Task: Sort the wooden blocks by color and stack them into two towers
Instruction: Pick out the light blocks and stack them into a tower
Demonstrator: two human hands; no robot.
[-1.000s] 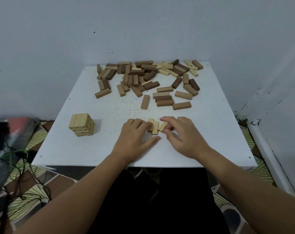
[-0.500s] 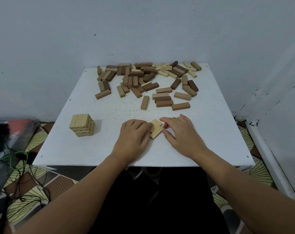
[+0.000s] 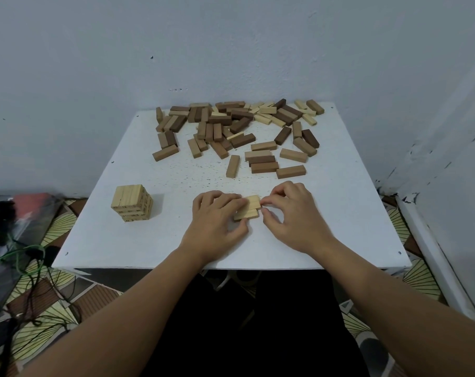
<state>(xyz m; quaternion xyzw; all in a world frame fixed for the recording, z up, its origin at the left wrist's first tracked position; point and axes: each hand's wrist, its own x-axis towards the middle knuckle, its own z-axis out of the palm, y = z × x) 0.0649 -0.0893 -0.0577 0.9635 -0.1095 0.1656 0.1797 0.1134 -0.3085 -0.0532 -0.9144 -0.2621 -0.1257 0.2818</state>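
A few light wooden blocks (image 3: pixel 249 207) lie side by side on the white table (image 3: pixel 339 213), near its front edge. My left hand (image 3: pixel 217 221) holds their left ends with curled fingers. My right hand (image 3: pixel 296 216) pinches their right ends from the other side. A short tower of light blocks (image 3: pixel 132 203) stands at the left of the table. A loose pile of light, mid-brown and dark blocks (image 3: pixel 236 126) is spread across the far half.
A wall stands right behind the table and another close on the right. On the patterned floor at the left lie cables (image 3: pixel 21 268) and a dark bag (image 3: pixel 10 213). My dark-clothed legs are under the table's front edge.
The small group of light blocks has been turned from upright and fanned out to lying crosswise and squared together between my two hands. Both hands closed in on its ends.
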